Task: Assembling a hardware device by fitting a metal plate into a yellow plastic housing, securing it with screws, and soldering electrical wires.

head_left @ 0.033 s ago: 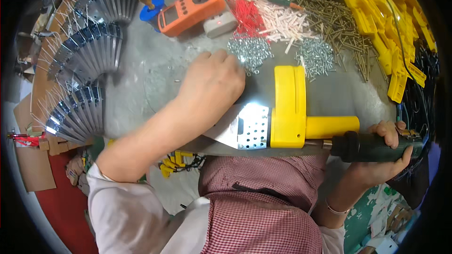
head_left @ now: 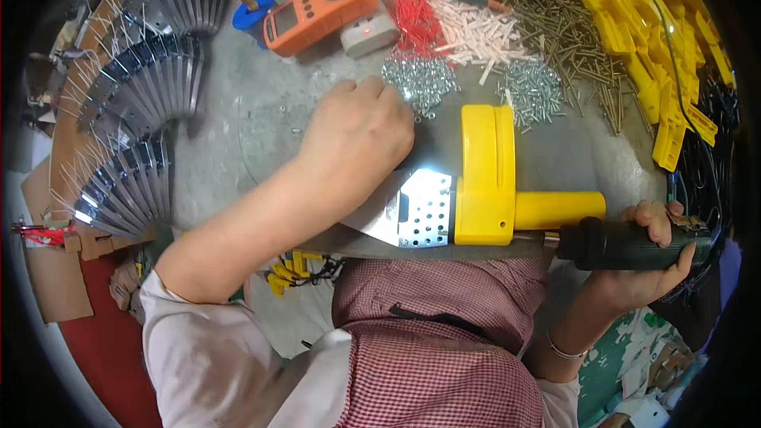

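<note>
My left hand point(head_left: 361, 135) is closed, its fingers curled down beside a pile of small silvery nuts point(head_left: 424, 83); whatever they pinch is hidden beneath the hand. My right hand point(head_left: 654, 234) wraps round a dark green power screwdriver point(head_left: 626, 247), whose metal tip points left along the lower side of a yellow plastic housing point(head_left: 485, 182). That housing lies on the table edge in front of me, with a yellow handle point(head_left: 559, 212) on its right. On its left are a shiny perforated metal sleeve point(head_left: 426, 210) and a flat metal plate point(head_left: 376, 218), partly under my left forearm.
Fanned metal plates with wires point(head_left: 147, 83) stand at the left. Behind lie an orange meter point(head_left: 321, 12), red sleeves point(head_left: 416, 24), white sleeves point(head_left: 476, 32), long brass-coloured screws point(head_left: 555, 28) and short silvery screws point(head_left: 533, 91). Yellow housing parts point(head_left: 634, 24) pile up far right, near black cables point(head_left: 705, 158).
</note>
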`<state>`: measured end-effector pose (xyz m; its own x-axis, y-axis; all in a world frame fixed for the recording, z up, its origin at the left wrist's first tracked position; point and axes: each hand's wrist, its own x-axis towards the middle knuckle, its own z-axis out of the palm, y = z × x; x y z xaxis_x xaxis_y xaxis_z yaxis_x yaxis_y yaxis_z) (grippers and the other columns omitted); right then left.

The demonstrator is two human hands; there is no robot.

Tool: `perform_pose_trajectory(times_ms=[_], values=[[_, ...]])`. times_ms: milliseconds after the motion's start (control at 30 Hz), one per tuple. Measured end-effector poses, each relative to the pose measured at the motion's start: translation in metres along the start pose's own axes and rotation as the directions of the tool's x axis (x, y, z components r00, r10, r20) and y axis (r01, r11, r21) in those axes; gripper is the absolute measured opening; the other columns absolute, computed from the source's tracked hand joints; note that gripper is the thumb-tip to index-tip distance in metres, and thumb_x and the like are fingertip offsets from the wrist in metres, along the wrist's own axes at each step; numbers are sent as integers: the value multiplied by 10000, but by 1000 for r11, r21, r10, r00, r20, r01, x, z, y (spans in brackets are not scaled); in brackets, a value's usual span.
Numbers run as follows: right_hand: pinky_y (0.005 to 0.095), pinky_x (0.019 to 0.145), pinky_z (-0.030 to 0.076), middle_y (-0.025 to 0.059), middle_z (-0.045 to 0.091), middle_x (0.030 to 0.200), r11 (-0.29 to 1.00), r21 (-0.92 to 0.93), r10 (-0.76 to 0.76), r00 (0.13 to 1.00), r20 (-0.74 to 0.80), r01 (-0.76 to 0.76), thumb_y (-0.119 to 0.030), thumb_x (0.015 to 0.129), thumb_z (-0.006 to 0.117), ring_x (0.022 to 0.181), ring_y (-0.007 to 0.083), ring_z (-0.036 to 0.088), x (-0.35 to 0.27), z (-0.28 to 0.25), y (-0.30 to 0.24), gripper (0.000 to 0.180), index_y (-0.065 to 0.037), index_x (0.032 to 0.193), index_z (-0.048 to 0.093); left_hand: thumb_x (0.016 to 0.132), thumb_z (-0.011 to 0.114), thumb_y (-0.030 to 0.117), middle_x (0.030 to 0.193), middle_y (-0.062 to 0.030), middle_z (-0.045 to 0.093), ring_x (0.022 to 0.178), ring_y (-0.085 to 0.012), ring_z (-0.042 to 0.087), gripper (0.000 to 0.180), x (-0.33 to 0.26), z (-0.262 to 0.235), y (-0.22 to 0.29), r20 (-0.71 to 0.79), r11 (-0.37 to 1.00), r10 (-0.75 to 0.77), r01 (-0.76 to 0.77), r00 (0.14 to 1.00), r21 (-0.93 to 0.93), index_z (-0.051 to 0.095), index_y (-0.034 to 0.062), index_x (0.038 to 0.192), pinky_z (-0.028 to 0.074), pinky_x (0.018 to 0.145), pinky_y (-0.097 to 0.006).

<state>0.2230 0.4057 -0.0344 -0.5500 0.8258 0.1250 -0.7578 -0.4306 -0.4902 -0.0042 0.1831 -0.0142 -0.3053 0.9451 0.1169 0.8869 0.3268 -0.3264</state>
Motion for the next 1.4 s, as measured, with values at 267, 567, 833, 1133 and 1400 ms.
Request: perform_pose_trajectory(times_ms=[267, 567, 833, 1133, 1400], values=[[355, 830, 455, 16, 427, 772, 999, -48, -21, 999, 37, 23, -321, 915, 502, 736, 145, 470, -2, -5, 0, 376, -20, 1115, 399, 635, 697, 68, 759, -65, 524, 710, -255, 535, 179, -47, -17, 43, -102, 671, -259, 103, 961, -734, 551, 68, 739, 453, 581, -370], [315, 821, 456, -12, 434, 729, 999, 25, 36, 997, 64, -37, -318, 893, 546, 729, 121, 488, 1, -6, -1, 326, -71, 1050, 402, 571, 716, 1, 689, -57, 572, 641, -222, 526, 191, -59, -6, 82, -178, 511, -451, 89, 874, -855, 619, 35, 732, 395, 580, -328], [314, 749, 436, -17, 423, 721, 958, 254, 110, 990, 92, -130, -311, 863, 579, 670, 128, 473, 1, 3, 7, 322, -72, 1003, 416, 597, 705, -10, 735, -79, 591, 672, -242, 555, 190, -57, -5, 76, -177, 474, -425, 51, 888, -879, 637, 25, 772, 431, 601, -342], [299, 721, 421, -13, 426, 706, 968, 214, 118, 991, 69, -130, -296, 865, 566, 646, 129, 472, 9, 2, 8, 286, -68, 962, 422, 641, 674, 9, 759, -76, 628, 684, -224, 600, 187, -52, 0, 61, -84, 310, -337, 26, 938, -950, 699, 18, 826, 470, 601, -334], [307, 733, 427, -14, 480, 715, 978, 177, 92, 990, 110, -111, -363, 889, 574, 643, 130, 500, 1, 7, 4, 313, -89, 975, 449, 659, 725, 114, 752, -64, 635, 650, -209, 620, 173, -53, 4, 63, -75, 343, -306, 37, 949, -939, 720, 58, 823, 496, 582, -313]])
